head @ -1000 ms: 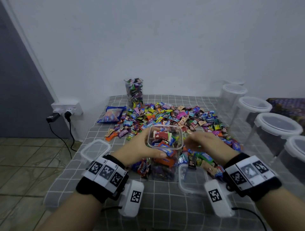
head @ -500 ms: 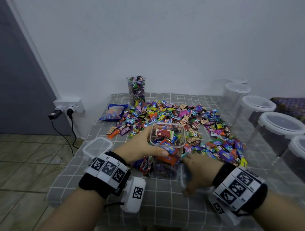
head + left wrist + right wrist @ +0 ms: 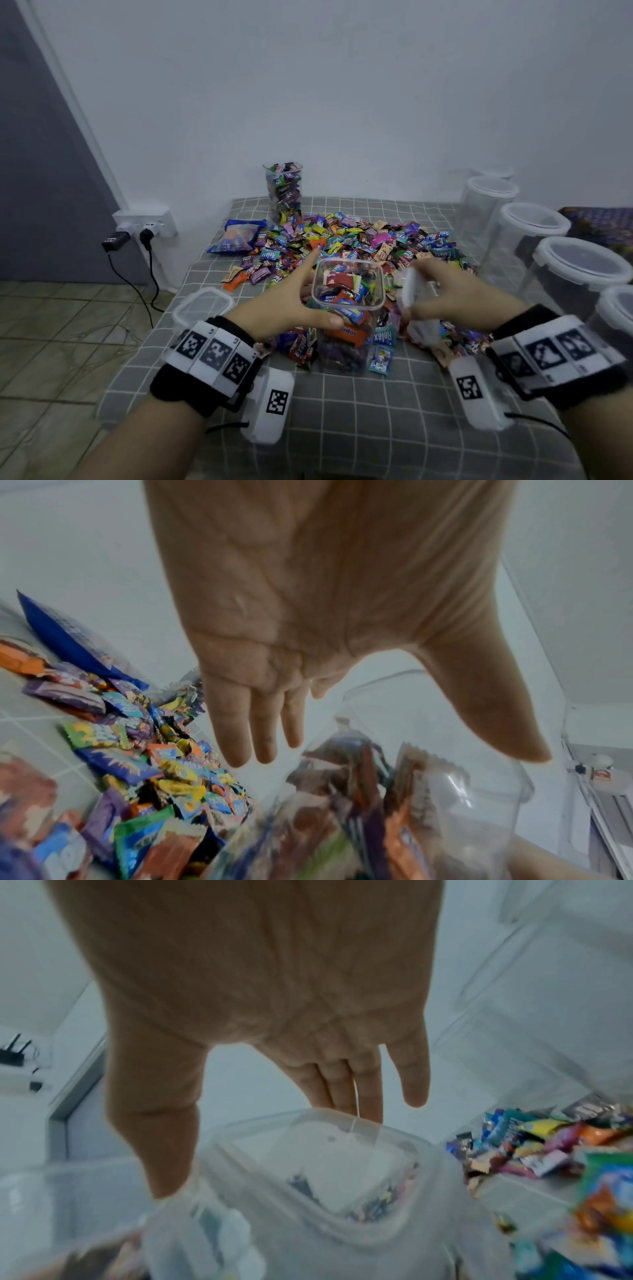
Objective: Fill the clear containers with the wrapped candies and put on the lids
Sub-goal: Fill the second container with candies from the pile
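Square clear container [image 3: 347, 308] brimming with candies, lid [image 3: 416, 308] tilted beside it

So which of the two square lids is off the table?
The one the right hand holds tilted beside the front container; the other lid lies flat left of the left wrist.

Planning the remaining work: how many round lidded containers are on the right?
5, in a row along the right: nearest, second, third, fourth, and farthest by the wall, mostly hidden. More may sit out of frame.
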The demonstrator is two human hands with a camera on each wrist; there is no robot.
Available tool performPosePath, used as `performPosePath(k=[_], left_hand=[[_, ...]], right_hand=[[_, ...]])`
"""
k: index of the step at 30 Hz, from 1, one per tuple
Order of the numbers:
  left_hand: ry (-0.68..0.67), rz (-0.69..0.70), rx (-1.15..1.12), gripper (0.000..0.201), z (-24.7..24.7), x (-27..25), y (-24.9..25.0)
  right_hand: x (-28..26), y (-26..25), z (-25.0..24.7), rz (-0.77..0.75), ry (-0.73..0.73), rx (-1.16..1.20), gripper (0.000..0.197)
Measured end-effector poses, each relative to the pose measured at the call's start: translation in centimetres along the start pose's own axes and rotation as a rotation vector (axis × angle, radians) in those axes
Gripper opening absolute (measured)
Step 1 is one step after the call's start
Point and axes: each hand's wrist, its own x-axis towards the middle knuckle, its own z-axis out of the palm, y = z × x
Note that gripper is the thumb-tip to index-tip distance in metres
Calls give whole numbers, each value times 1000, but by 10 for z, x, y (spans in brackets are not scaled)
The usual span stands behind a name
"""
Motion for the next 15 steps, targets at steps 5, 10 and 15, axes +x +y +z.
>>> performPosePath(k=[5,10,15], left_hand=[[161,80,-17,141,-9,-3,11],[307,222,39,112,-9,-5,36],[407,362,54,47,5,-11,64]], right_hand=[[8,-7,-20,-39,268,150,54],[17,-43,-25,-145,414,298,79],[26,-89,-9,-251,446,304,103]])
